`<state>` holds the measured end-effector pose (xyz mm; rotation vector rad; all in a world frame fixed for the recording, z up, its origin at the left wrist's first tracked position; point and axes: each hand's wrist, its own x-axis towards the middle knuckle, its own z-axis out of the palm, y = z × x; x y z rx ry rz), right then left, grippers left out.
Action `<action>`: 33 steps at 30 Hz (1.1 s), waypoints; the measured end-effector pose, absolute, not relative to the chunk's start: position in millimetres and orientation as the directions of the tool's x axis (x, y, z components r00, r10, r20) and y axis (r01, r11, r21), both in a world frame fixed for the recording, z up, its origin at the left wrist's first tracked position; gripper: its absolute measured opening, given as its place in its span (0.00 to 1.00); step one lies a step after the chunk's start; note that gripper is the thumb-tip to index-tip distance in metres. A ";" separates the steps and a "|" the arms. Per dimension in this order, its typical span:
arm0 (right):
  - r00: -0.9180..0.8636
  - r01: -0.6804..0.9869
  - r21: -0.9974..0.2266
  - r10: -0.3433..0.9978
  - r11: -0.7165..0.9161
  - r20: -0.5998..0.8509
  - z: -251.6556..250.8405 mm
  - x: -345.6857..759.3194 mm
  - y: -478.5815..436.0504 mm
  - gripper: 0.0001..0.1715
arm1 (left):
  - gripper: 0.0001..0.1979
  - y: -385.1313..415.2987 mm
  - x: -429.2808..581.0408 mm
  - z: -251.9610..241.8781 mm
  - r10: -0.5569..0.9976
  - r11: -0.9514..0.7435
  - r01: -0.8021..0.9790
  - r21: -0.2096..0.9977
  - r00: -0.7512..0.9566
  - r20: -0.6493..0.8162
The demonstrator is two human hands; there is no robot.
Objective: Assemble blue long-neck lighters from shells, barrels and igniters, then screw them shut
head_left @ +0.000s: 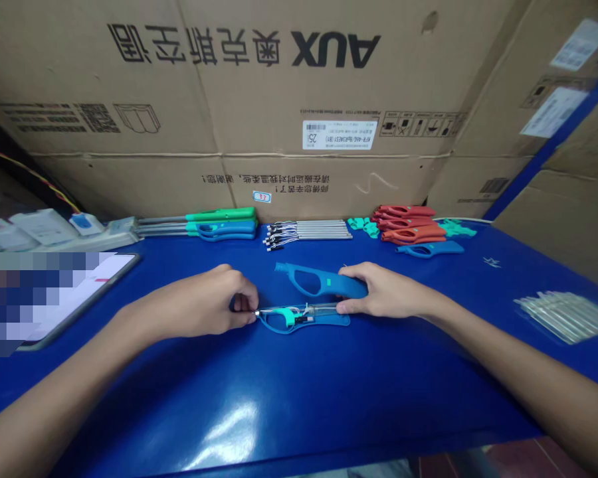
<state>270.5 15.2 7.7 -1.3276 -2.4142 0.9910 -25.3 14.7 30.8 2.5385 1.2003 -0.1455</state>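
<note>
A blue lighter shell half (274, 325) lies open side up on the table, with a green trigger (290, 317), thin wires and a clear fuel tank (323, 309) in it. My left hand (219, 302) pinches the front tip of this half, where a bit of metal shows between thumb and finger; the other fingers are curled. Just above it, tilted, is a second blue shell half (323, 282) with a trigger opening. My right hand (373, 289) grips its rear end, thumb at the back end of the fuel tank below.
Along the cardboard wall (259, 133) lie assembled lighters (224, 222), metal tubes with wires (319, 230), green triggers (363, 226), red shells (406, 226) and another blue shell (431, 249). Clear fuel tanks (568, 315) sit at right, a tablet (74, 292) and power strip (104, 236) at left.
</note>
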 end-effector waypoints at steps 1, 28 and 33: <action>-0.559 0.670 -0.663 0.815 0.334 -0.154 7.4 270.2 16.3 0.15 | 0.07 14.6 -25.2 30.8 0.732 -0.591 0.766 0.252 0.641 -0.230; -0.383 0.803 -0.592 0.701 -0.069 -0.602 21.1 251.6 43.5 0.15 | 0.06 14.9 -25.5 27.4 0.728 -0.617 0.749 0.242 0.660 -0.186; -0.402 0.787 -0.612 0.691 -0.075 -0.601 18.6 255.0 45.2 0.17 | 0.06 14.3 -27.6 28.1 0.740 -0.611 0.759 0.226 0.649 -0.179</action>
